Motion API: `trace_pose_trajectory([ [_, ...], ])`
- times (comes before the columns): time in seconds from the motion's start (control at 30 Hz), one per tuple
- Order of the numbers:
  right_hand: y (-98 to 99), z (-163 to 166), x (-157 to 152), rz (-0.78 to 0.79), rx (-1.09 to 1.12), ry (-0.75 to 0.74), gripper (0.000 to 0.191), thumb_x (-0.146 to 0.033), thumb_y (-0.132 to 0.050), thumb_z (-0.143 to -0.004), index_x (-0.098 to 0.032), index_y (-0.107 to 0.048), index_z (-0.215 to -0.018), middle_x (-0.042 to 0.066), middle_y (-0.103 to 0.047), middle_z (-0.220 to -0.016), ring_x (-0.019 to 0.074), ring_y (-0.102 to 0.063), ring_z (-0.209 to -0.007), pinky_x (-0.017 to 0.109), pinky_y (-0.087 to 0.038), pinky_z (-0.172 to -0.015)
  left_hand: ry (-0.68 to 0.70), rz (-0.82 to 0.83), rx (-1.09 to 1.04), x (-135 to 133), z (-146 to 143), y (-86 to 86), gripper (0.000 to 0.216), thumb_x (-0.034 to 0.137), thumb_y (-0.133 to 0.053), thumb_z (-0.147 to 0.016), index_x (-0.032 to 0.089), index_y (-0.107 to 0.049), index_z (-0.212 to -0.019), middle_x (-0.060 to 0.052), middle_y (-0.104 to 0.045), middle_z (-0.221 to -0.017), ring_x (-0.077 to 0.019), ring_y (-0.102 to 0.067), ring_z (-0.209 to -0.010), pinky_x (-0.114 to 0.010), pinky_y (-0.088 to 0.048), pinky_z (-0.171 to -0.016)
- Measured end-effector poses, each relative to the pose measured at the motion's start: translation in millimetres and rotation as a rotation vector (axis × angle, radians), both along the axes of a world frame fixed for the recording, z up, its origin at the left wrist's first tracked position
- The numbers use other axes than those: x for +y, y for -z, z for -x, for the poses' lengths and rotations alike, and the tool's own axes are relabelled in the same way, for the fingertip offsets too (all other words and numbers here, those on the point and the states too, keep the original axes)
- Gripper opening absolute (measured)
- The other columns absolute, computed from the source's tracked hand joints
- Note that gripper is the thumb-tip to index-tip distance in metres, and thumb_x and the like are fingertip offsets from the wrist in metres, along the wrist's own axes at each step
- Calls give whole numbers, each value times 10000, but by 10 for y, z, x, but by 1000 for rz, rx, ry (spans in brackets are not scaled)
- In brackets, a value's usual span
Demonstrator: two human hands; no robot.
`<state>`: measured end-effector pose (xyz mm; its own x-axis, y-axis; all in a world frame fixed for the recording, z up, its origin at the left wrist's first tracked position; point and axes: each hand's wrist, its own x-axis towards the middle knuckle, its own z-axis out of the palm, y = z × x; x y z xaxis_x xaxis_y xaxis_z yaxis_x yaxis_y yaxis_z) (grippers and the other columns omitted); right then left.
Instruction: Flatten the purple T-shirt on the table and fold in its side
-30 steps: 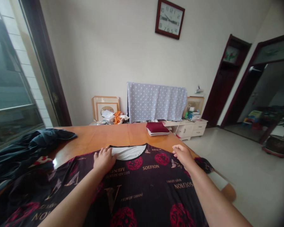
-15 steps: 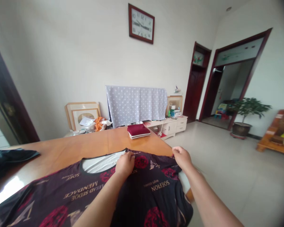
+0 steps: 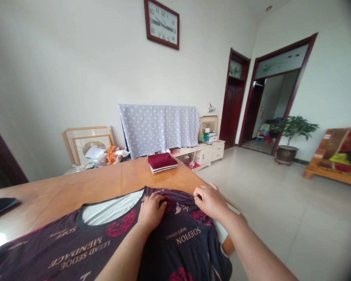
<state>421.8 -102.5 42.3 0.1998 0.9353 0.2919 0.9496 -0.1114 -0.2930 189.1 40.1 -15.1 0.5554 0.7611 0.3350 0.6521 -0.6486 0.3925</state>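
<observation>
Shirt: a dark shirt (image 3: 169,242) with red round patterns and pale lettering lies spread flat on the desk (image 3: 84,187), its white-lined neck opening facing the far side and its right shoulder reaching the desk's right edge.
Left hand: the left hand (image 3: 151,210) rests palm down on the shirt just right of the neck opening, its fingers curled onto the cloth at the shoulder seam; whether the grip pinches the cloth or only presses it I cannot tell.
Right hand: the right hand (image 3: 210,201) sits at the shirt's right shoulder near the desk edge, fingers bent down onto the cloth; its grip on the cloth cannot be made out either.
Between the hands: a short stretch of the shoulder, the hands near each other but apart.
Folded cloths: a dark red folded stack (image 3: 161,161) lies farther back on the desk, well apart from the shirt.
Dark garment: a piece of dark cloth (image 3: 1,203) lies at the desk's left end.
Wall: a clock (image 3: 162,24) hangs above a dotted grey cover (image 3: 159,128).
</observation>
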Motion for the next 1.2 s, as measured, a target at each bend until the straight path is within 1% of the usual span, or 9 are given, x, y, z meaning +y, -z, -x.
trace_pose_trajectory([
  [0.13, -179, 165, -212, 178, -8, -129, 223, -389, -600, -892, -260, -695, -736, 21, -726, -807, 218, -627, -862, 381, -300, -1004, -14, 11, 32, -33, -12, -40, 242, 375, -546, -921, 263, -729, -1035, -74, -680, -1162, -271, -598, -1098, -398, -420, -979],
  [0.23, -243, 258, -190, 204, 2, -74, 275, -395, -536, -931, -262, -706, -760, 33, -730, -782, 214, -629, -796, 328, -349, -835, -15, 8, 40, -51, -16, -58, 219, 360, -544, -918, 257, -723, -991, -74, -684, -1137, -272, -599, -1090, -393, -419, -962],
  [0.37, -204, 338, 64, 162, 23, 16, 265, -381, -491, -951, -273, -723, -883, 34, -754, -887, 208, -644, -838, 292, -330, -703, -19, -4, 17, -68, -11, -57, 210, 345, -539, -916, 261, -721, -975, -69, -688, -1115, -274, -607, -1060, -405, -419, -945],
  [0.5, -115, 436, 395, 186, 46, 50, 389, -480, -431, -981, -240, -725, -893, 67, -755, -908, 212, -657, -839, 287, -342, -681, -35, 20, -1, -79, -4, -51, 201, 347, -553, -908, 255, -723, -963, -78, -686, -1125, -274, -613, -1049, -403, -427, -939],
  [0.63, -29, 569, 576, 231, 76, -16, 246, -416, -538, -920, -283, -735, -983, 25, -764, -931, 207, -675, -887, 269, -361, -681, -58, 84, -103, -11, 0, 4, 129, 264, -584, -868, 236, -692, -932, -68, -702, -1076, -249, -627, -1040, -369, -439, -952],
  [0.77, 55, 715, 516, 141, 29, -92, 204, -280, -568, -861, -330, -725, -982, -22, -762, -920, 192, -672, -895, 268, -361, -702, -184, 247, -389, 135, 6, 90, 235, 166, -519, -854, 215, -616, -1062, -28, -712, -917, -179, -665, -857, -288, -487, -797],
  [0.87, 79, 788, 427, 129, -2, -164, 139, -289, -609, -819, -317, -717, -902, -28, -755, -869, 193, -666, -852, 277, -345, -687, -245, 309, -543, 217, 15, 128, 337, 175, -488, -877, 191, -567, -1204, -6, -705, -848, -159, -668, -773, -273, -496, -750],
  [0.97, 57, 809, 412, 183, 18, -175, 113, -337, -604, -833, -302, -711, -829, -27, -748, -823, 188, -658, -806, 279, -325, -654, -230, 344, -568, 248, 22, 152, 335, 194, -490, -886, 189, -594, -1204, -13, -718, -865, -159, -670, -767, -277, -502, -751],
  [1.2, 35, 835, 585, 165, 39, -42, 233, -488, -645, -829, -318, -713, -973, -2, -758, -928, 208, -669, -871, 279, -335, -655, -217, 361, -585, 263, 0, 218, 341, 150, -517, -854, 163, -604, -1184, -65, -727, -1010, -168, -689, -894, -284, -513, -844],
])
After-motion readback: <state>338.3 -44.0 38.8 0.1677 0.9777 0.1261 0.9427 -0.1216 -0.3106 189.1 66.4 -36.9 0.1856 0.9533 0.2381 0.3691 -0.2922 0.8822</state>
